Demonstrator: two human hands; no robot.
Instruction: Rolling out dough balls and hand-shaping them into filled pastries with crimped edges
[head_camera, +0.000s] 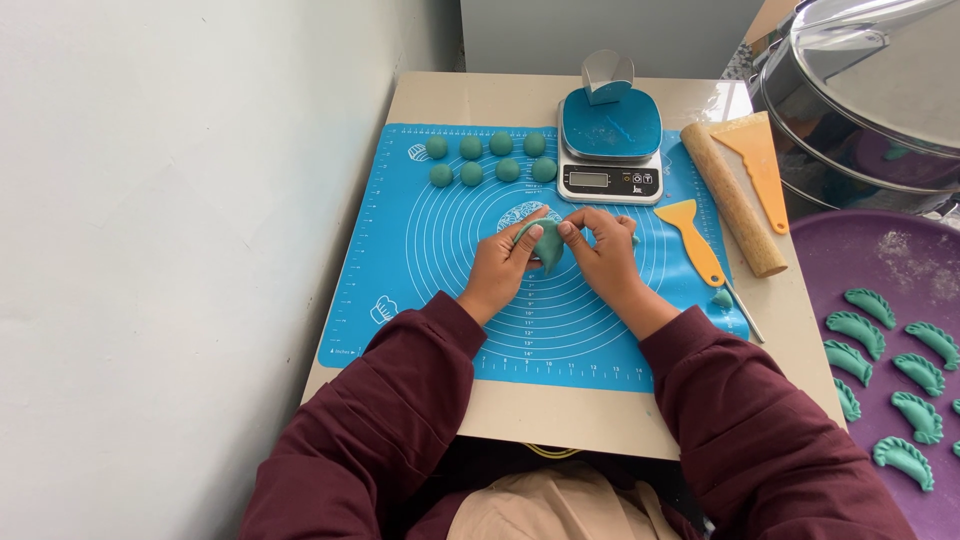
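Note:
A folded piece of teal dough (547, 245) is pinched between both hands over the middle of the blue silicone mat (420, 290). My left hand (503, 262) grips its left side with thumb and fingers. My right hand (600, 252) grips its right edge, fingertips touching the dough's top. Both wrists come out of dark maroon sleeves. Several teal dough balls (488, 158) lie in two rows at the mat's far left corner.
A small digital scale (610, 150) with a metal piece on it stands at the mat's far edge. A wooden rolling pin (732, 198), two orange scrapers (692, 236) and a thin tool lie right. A purple tray (880, 260) holds several shaped teal dumplings (880, 370). Steel steamer (870, 90) at far right.

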